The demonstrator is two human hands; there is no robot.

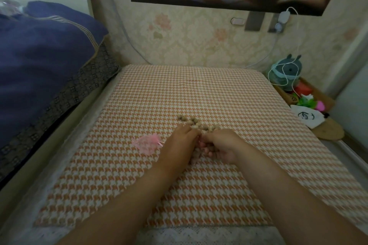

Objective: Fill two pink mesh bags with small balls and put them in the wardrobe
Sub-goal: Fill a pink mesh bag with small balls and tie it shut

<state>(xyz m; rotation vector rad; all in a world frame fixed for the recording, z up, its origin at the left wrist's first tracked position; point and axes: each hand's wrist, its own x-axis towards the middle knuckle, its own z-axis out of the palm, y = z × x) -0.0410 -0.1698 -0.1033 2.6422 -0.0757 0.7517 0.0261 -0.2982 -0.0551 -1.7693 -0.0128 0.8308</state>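
A flat pink mesh bag [146,143] lies on the houndstooth mat [199,89], left of its centre. Just right of it the left hand [179,143] and right hand [221,145] meet, each grip pinching a ball-filled second bag [196,155]. Loose balls [189,120] lie just beyond.

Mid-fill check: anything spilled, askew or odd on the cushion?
Nothing alarming. Small balls lie loose in a scatter just beyond the left hand and right hand, all on the checked cushion, none seen over its edge. One pink mesh bag lies flat beside the left hand, apparently empty.
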